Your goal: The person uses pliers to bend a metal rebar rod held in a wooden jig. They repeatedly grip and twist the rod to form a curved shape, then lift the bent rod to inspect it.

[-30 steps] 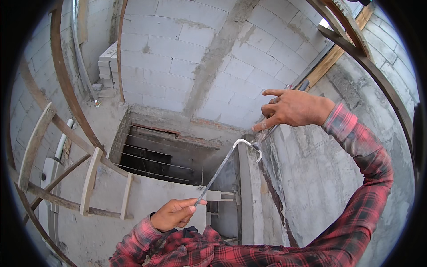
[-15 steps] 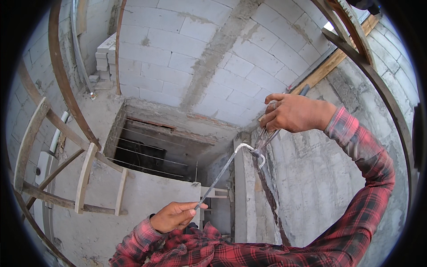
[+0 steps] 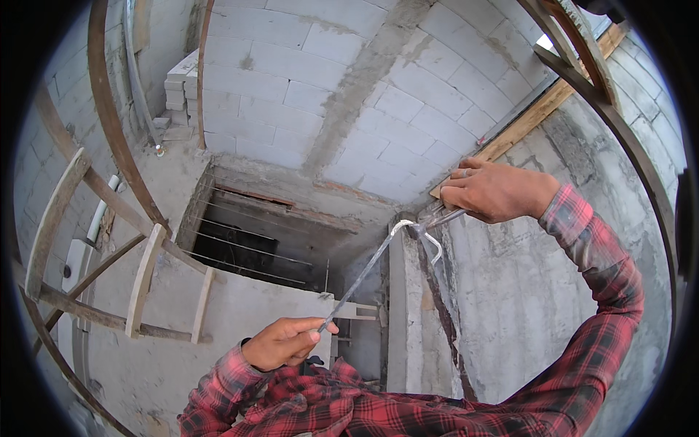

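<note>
My left hand (image 3: 284, 344) is closed, pinching the lower end of a thin grey metal rod (image 3: 358, 285) between thumb and fingers. The rod slants up and right to a bent, whitish end beside a small pale hook (image 3: 435, 247). My right hand (image 3: 502, 191) is raised at the upper right, fingers curled round a slim metal tool (image 3: 443, 216) whose kind is mostly hidden by the hand. The tool's near end comes close to the rod's bend; whether they touch I cannot tell. A dark brown strip (image 3: 443, 313) runs down the wall edge below.
Below lies a rectangular floor opening (image 3: 247, 244) crossed by several thin bars. A wooden ladder (image 3: 145, 280) leans at left. Pale block walls (image 3: 291, 87) rise ahead, with a wooden beam (image 3: 531, 120) at upper right. A rough grey wall (image 3: 524, 291) stands at right.
My right hand has shifted slightly right and down, and its fingers have turned. The tool's dark upper end no longer shows. The left hand still grips the rod, moved little.
</note>
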A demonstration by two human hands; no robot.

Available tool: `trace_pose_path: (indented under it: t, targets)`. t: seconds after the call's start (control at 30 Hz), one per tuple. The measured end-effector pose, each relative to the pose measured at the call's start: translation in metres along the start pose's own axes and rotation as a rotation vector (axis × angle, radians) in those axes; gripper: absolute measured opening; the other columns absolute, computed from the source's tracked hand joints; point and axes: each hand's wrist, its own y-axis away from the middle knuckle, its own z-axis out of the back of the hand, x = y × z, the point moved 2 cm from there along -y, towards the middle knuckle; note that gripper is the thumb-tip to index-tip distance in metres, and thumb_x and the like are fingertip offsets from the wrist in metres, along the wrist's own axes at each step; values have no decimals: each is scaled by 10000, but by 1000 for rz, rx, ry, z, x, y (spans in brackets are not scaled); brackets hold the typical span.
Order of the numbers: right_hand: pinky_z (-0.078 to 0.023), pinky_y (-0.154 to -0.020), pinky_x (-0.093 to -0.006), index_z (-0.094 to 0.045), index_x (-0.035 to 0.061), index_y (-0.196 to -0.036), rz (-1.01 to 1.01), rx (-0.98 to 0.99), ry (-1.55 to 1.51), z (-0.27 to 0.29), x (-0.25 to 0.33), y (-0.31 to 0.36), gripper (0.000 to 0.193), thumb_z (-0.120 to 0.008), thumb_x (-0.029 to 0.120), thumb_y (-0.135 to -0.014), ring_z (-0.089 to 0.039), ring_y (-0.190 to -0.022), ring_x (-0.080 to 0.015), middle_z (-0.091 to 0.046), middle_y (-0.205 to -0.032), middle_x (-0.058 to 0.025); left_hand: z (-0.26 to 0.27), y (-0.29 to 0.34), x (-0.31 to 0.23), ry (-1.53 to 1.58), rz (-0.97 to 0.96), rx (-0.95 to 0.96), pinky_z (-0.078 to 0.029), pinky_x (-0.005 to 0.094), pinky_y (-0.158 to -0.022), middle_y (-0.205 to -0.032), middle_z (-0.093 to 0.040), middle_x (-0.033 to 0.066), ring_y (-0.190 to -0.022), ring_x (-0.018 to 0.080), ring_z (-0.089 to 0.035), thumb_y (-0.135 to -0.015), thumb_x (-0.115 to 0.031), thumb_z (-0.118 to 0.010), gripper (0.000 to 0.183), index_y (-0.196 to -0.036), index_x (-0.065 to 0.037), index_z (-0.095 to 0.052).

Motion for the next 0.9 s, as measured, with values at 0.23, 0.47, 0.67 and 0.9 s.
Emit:
trace_pose_path:
  t: [0.23, 0.47, 0.67, 0.9]
  targets:
    - [-445, -1040, -449, -489, 151, -1271, -62, -6, -46, 6, 6, 6, 300, -404, 62, -998, -644, -1013, -329, -665, -932, -119, -7, 6, -4, 3, 9, 5, -254, 234, -469, -641, -300, -62, -520, 53, -247, -1093, -226, -428, 404, -1425, 2, -473]
    - [-471, -1040, -433, -433, 200, -1454, -43, 42, -27, 7, 7, 12, 506, -414, 28, -979, -640, -1079, -343, -670, -1132, -100, -4, 12, -11, 1, 16, -17, -265, 238, -479, -634, -313, -51, -511, 60, -268, -1086, -250, -445, 383, -1384, -17, -505]
    - [-488, -1018, -442, -468, 177, -1408, -50, 31, -78, 9, 8, 6, 455, -430, 52, -971, -643, -1069, -319, -635, -1174, -99, -2, 16, -15, 9, 10, -22, -258, 240, -473, -643, -324, -47, -512, 57, -268, -1085, -244, -446, 377, -1380, -17, -508]
    - [-493, -887, -500, -523, 85, -1272, -62, 76, -237, 11, 4, 0, 400, -596, 84, -879, -603, -971, -364, -591, -991, -154, 8, 22, -25, -25, 5, 11, -278, 238, -466, -643, -347, -42, -506, 62, -285, -1087, -235, -439, 331, -1328, -18, -506]
